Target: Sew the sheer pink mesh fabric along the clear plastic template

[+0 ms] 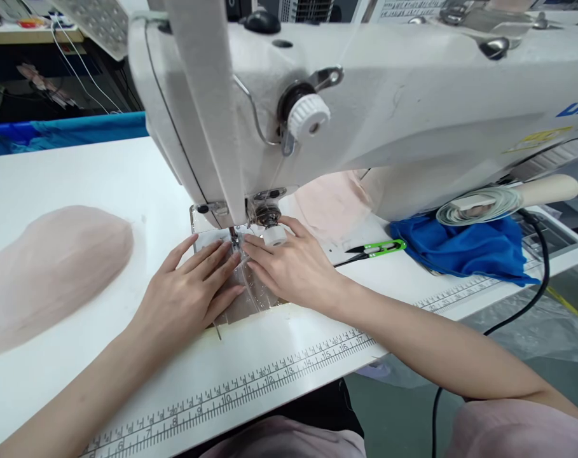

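Observation:
My left hand point(193, 283) lies flat, fingers stretched toward the needle and presser foot point(234, 236) of a white sewing machine point(184, 114). From the other side, my right hand point(293, 261) reaches in with its fingertips down close by the foot, one finger raised beside the machine's head. Beneath both hands is the shiny metal needle plate point(257, 296). Any thin cloth under the fingers is too sheer to make out clearly. Behind my right hand rests a pale pink fabric piece point(334, 200).
Another sheer pink piece point(64, 267) lies on the left of the white table point(140, 381). Green-handled thread snips point(384, 249), a blue cloth point(465, 248) and a coil of pale tape point(479, 205) are on the right. A printed ruler point(269, 378) runs along the front edge.

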The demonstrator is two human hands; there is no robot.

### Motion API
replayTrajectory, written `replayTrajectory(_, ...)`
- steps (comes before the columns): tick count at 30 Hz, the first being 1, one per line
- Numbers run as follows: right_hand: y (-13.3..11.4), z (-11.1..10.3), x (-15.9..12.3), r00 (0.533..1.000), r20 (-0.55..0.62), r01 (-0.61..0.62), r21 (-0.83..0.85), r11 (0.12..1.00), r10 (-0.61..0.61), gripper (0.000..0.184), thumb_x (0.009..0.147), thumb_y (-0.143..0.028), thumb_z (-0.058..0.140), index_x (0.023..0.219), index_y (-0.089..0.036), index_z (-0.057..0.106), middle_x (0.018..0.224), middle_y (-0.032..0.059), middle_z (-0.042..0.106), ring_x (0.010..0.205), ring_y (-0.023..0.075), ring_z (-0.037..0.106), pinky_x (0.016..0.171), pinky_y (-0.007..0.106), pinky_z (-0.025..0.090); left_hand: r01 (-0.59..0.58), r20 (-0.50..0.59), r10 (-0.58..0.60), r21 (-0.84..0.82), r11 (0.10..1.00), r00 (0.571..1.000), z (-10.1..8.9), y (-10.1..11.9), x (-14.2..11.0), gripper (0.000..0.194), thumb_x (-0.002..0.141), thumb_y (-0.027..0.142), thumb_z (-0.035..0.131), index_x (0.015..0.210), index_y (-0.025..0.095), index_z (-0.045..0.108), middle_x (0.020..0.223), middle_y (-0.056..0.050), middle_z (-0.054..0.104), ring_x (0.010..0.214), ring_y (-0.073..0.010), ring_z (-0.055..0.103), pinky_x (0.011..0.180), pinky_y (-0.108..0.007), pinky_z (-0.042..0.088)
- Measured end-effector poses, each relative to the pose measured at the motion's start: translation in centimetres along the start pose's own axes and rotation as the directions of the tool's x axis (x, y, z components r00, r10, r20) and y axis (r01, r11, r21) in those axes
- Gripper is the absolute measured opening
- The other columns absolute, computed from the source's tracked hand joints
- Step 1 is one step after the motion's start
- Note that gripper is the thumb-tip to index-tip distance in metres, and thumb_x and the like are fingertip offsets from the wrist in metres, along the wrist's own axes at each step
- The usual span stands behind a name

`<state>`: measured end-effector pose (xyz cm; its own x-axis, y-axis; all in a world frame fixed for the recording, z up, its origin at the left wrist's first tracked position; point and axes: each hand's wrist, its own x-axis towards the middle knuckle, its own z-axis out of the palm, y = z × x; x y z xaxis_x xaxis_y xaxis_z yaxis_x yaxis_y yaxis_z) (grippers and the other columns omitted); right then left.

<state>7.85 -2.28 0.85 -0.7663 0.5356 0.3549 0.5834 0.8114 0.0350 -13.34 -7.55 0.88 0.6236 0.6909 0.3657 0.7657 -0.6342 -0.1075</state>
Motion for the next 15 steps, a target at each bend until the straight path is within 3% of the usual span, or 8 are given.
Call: replayTrajectory(15,0.08,0.33,-0.07,0.999,-0.036,0.005,-0.025,1.0,-0.006,0.029,0.1,-0.023,0.046,0.111,-0.012,0.07,0.118,0.0065,0.073,0.104,0.0227,0.063,0.108,0.043,0.034,0.031,0.019,-0.031,0.013,0.999,0.999,0.11,0.07,0.05,0.045,0.099,0.041,0.047,0.13,0.011,0.06,0.125,-0.015,0.068,0.121,-0.0294,0.062,0.117,-0.055,0.03)
